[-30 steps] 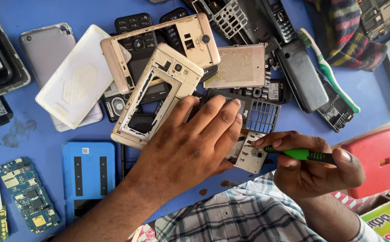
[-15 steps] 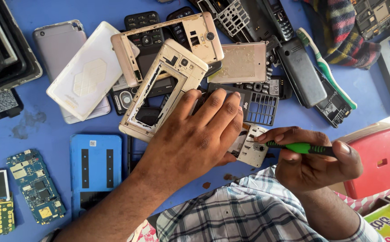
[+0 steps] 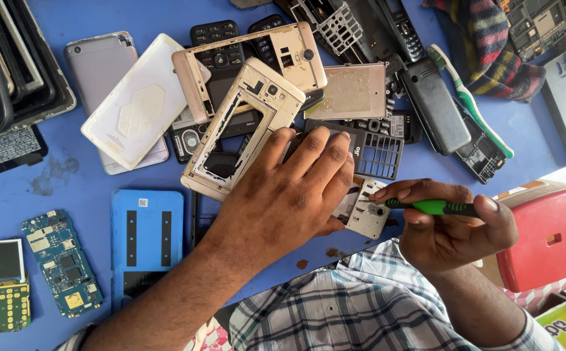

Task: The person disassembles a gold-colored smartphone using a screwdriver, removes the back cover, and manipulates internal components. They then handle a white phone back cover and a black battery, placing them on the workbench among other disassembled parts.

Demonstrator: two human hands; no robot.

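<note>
Two hands work on a small phone part amid scattered phone pieces on a blue table (image 3: 68,179).

At far left a stack of black trays (image 3: 10,71) holds dark flat panels. The left hand (image 3: 283,201) lies palm down, fingers spread, pressing flat on a pale phone frame part (image 3: 364,211) at mid-table. The right hand (image 3: 452,227) pinches a green-handled screwdriver (image 3: 432,207) between thumb and fingers, its tip touching that part. A red box (image 3: 549,237) sits just right.
</note>
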